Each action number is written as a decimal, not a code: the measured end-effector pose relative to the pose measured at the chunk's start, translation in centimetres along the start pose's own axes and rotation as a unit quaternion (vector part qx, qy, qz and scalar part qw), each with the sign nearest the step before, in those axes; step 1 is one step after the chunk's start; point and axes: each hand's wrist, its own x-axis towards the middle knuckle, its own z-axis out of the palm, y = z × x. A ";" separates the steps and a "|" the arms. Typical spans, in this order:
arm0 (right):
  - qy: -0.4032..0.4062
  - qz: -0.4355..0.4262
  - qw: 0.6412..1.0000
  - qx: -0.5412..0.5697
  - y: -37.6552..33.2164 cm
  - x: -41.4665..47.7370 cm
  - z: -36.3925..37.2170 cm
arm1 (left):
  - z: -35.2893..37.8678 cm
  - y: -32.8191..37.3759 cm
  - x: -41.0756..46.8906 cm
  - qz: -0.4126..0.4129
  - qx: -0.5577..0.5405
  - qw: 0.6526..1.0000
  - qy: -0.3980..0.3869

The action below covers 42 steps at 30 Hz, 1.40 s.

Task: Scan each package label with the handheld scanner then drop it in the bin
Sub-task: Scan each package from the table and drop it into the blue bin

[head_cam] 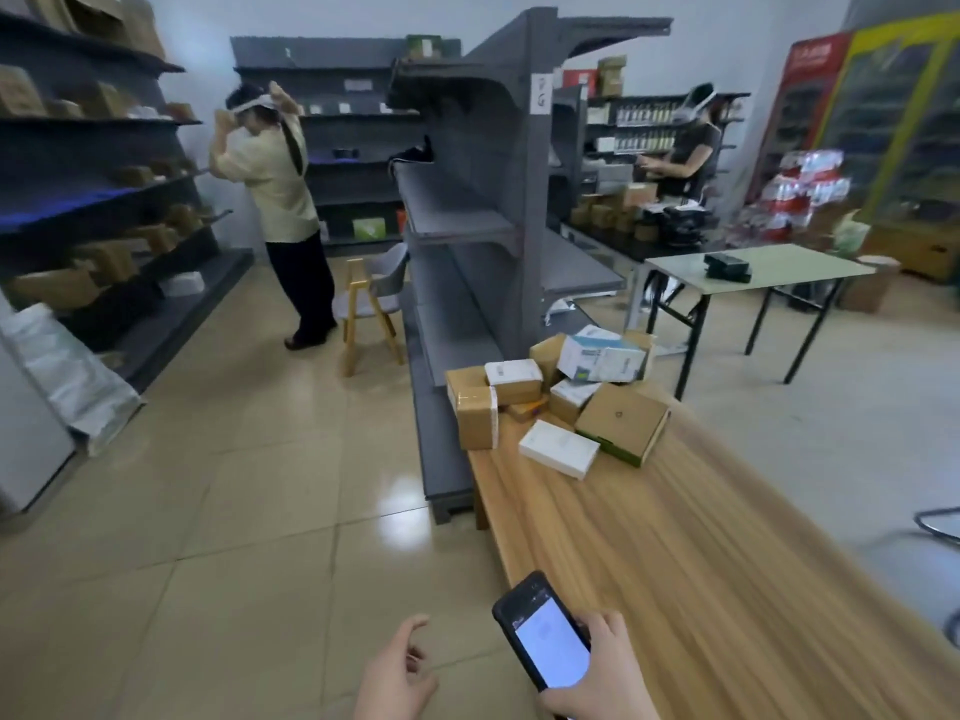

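My right grip (602, 678) is wrapped round the handheld scanner (550, 646), a phone-looking thing with its screen lit, held over the near left edge of the wooden bench (727, 537). My left grip (397, 678) hangs beside it over the tiled floor, fingers loosely curled, nothing in it. The packages (550, 402) are heaped at the far end of the bench, well apart from both grips, just beside the grey shelving (483, 226).

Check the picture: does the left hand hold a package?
No, the left hand is empty; the packages lie piled at the table's far end.
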 end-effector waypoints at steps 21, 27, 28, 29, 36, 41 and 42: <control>0.141 0.203 0.969 0.017 4.3 25.1 -7.2 | 12.3 16.8 36.5 0.177 0.158 0.950 -0.203; 0.139 0.240 0.960 0.025 4.4 30.9 -7.3 | 15.3 19.4 44.7 0.287 0.305 0.889 -0.184; 0.138 0.244 0.960 0.027 4.4 31.6 -7.4 | 15.8 19.9 45.6 0.295 0.331 0.875 -0.196; 0.136 0.249 0.958 0.029 4.5 32.2 -7.5 | 16.2 20.2 46.4 0.294 0.353 0.863 -0.212; 0.138 0.272 0.952 0.030 5.3 34.5 -7.8 | 18.1 20.6 49.1 0.283 0.436 0.811 -0.269; 0.138 0.277 0.951 0.025 5.9 34.8 -8.2 | 18.0 20.0 49.8 0.327 0.443 0.792 -0.264; 0.142 0.277 0.950 0.025 6.0 34.7 -8.3 | 17.9 19.7 49.8 0.325 0.434 0.794 -0.273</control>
